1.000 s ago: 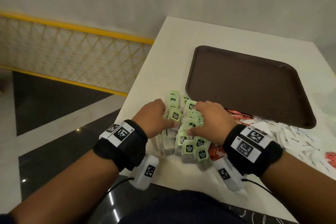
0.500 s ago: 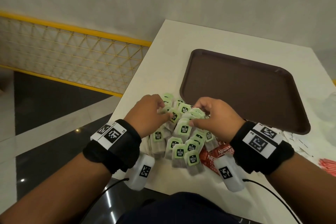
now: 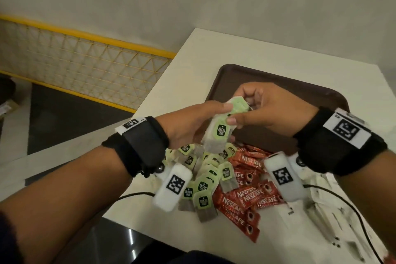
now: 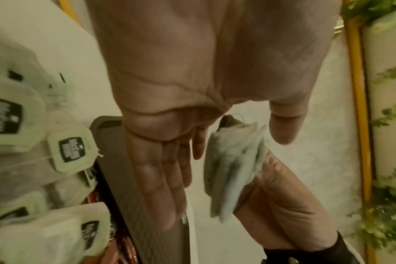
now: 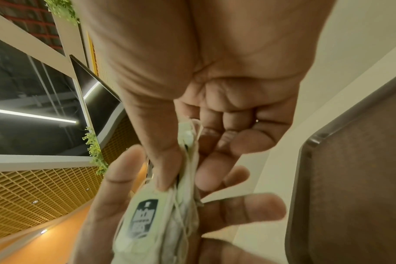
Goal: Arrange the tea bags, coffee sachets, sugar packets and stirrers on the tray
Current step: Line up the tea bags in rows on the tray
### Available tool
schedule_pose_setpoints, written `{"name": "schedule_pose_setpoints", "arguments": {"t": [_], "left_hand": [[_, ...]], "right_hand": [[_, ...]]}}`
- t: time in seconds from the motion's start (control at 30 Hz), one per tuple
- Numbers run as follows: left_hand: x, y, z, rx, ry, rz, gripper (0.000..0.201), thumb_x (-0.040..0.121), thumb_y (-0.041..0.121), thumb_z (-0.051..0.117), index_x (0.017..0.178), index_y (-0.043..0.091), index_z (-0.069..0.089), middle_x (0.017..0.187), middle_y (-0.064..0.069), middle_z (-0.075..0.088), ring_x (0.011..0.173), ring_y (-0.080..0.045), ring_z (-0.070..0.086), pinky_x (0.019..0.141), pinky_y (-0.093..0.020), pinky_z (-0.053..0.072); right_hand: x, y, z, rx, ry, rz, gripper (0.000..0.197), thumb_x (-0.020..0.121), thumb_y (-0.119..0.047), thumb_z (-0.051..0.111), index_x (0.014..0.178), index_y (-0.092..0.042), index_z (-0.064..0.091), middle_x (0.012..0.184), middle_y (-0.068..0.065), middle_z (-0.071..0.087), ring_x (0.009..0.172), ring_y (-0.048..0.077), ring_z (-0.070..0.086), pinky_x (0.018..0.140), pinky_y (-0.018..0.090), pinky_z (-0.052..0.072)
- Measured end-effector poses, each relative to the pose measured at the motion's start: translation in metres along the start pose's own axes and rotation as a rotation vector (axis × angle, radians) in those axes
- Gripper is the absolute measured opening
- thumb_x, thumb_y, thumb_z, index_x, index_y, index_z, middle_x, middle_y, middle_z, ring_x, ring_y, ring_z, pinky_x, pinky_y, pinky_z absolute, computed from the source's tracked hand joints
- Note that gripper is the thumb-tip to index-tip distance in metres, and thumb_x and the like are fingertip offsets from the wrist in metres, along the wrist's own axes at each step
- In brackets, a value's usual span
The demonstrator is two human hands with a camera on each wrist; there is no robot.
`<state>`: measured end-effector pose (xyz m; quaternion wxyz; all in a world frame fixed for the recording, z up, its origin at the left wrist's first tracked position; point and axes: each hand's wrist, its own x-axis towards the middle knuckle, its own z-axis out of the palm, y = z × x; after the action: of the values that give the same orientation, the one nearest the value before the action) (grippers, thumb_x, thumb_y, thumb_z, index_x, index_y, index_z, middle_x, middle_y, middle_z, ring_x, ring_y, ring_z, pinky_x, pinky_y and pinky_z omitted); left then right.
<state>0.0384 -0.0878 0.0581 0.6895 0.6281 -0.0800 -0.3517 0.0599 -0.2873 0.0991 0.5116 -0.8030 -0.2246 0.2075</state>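
White bench (image 3: 188,55) in a corner by a yellow mesh railing (image 3: 85,64). Using the brown tray (image 3: 278,85) as anchor: the left hand (image 3: 188,124) is raised over its near-left corner, pinching a small stack of tea bags (image 3: 222,126), and the right hand (image 3: 263,109) pinches the same stack from the other side, probably squaring it up. Loose tea bags (image 3: 203,186) and coffee sachets (image 3: 248,191) sit just in front of the tray, which looks bare.

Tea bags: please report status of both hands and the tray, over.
Left hand and right hand both hold a small stack of green-tagged tea bags above the table. Brown plastic tray bare where visible. Red coffee sachets loose on table; nothing blocking.
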Motion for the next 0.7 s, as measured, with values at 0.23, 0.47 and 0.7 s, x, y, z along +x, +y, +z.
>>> {"name": "schedule_pose_setpoints", "arguments": {"t": [0.23, 0.47, 0.7], "left_hand": [[0.033, 0.023, -0.02, -0.145, -0.145, -0.002, 0.042, 0.084, 0.015, 0.049, 0.126, 0.01, 0.05, 0.105, -0.012, 0.064, 0.094, -0.028, 0.068, 0.08, -0.038, 0.058], [0.076, 0.035, -0.055, -0.065, 0.025, 0.083, 0.032, 0.102, 0.012, 0.049, 0.134, 0.008, 0.046, 0.1, -0.009, 0.067, 0.097, -0.026, 0.069, 0.08, -0.038, 0.06], [0.117, 0.029, -0.085, 0.035, 0.139, 0.165, 0.051, 0.087, 0.03, 0.07, 0.13, 0.008, 0.054, 0.114, -0.013, 0.065, 0.104, -0.022, 0.063, 0.084, -0.036, 0.052]], "right_hand": [[0.035, 0.001, -0.031, -0.017, 0.05, 0.065, 0.032, 0.075, -0.007, 0.079, 0.099, 0.0, 0.06, 0.083, 0.008, 0.072, 0.065, 0.012, 0.064, 0.057, 0.018, 0.048], [0.076, 0.017, -0.034, 0.028, 0.354, 0.116, 0.036, 0.08, -0.014, 0.076, 0.109, -0.013, 0.056, 0.088, 0.0, 0.066, 0.073, 0.009, 0.06, 0.061, 0.024, 0.049], [0.11, 0.046, -0.029, 0.338, 0.394, 0.282, 0.036, 0.079, -0.016, 0.078, 0.106, 0.001, 0.062, 0.078, 0.008, 0.065, 0.065, 0.012, 0.06, 0.058, 0.02, 0.051]]}}
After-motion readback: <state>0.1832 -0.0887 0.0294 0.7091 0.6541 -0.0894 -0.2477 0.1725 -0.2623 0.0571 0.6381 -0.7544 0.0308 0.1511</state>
